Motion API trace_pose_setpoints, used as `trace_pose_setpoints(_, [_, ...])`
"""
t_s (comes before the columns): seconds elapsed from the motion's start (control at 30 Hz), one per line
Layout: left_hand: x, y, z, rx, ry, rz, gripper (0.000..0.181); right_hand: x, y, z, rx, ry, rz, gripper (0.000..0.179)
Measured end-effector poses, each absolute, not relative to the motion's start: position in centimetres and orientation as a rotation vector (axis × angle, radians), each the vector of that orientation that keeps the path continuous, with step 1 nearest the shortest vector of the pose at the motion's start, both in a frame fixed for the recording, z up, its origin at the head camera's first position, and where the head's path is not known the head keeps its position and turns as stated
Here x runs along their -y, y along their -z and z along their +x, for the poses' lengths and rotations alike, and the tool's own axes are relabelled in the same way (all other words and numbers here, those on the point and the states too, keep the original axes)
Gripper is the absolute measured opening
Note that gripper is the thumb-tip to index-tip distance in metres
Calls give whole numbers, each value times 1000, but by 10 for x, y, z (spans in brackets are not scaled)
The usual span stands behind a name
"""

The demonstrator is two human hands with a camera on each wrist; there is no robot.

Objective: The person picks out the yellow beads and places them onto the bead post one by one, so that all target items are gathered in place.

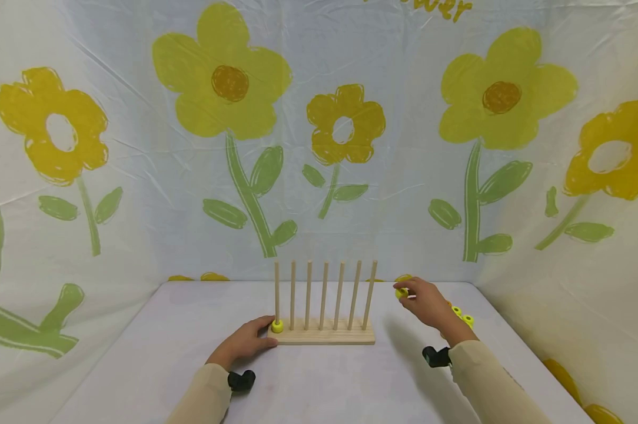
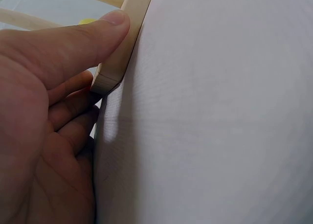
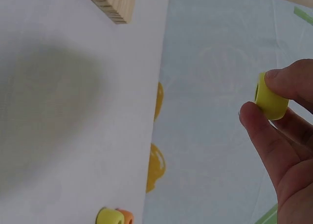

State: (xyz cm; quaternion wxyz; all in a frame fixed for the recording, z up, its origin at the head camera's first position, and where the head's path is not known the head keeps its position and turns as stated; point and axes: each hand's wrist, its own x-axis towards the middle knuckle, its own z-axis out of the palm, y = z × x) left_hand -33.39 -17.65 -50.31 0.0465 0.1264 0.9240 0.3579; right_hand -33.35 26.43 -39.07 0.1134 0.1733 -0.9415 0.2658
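A wooden pegboard [image 1: 324, 336] with several upright pegs stands mid-table. One yellow bead [image 1: 278, 326] sits at the foot of its leftmost peg. My left hand [image 1: 249, 338] grips the board's left end; in the left wrist view the thumb [image 2: 105, 35] lies along the front edge and the fingers go behind the end. Raised above the table, right of the board, my right hand [image 1: 424, 299] pinches another yellow bead [image 3: 272, 98] between thumb and fingertips. The bead's hole shows on one side. It is apart from the pegs.
More yellow beads [image 1: 467, 320] lie on the table at the right, partly hidden by my right forearm. An orange bead [image 3: 128, 216] is beside a yellow one in the right wrist view. A flower-printed cloth [image 1: 345, 206] hangs behind the table.
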Motion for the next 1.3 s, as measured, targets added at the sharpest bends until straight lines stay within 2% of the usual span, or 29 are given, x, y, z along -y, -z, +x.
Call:
trace_pose_setpoints(0.37, [176,505,-333,-2827,-1082,372,71,-263,376,-328,2702,-787,545,32])
trace_pose_setpoints(0.73, [174,501,-329,-2846,-1085,415,68,-259,339,-319,2695,-777,572,35])
trace_pose_setpoints(1.3, [174,502,-328,-2822,-1118,376,70,-233,294,-315,2678,-676,755,35])
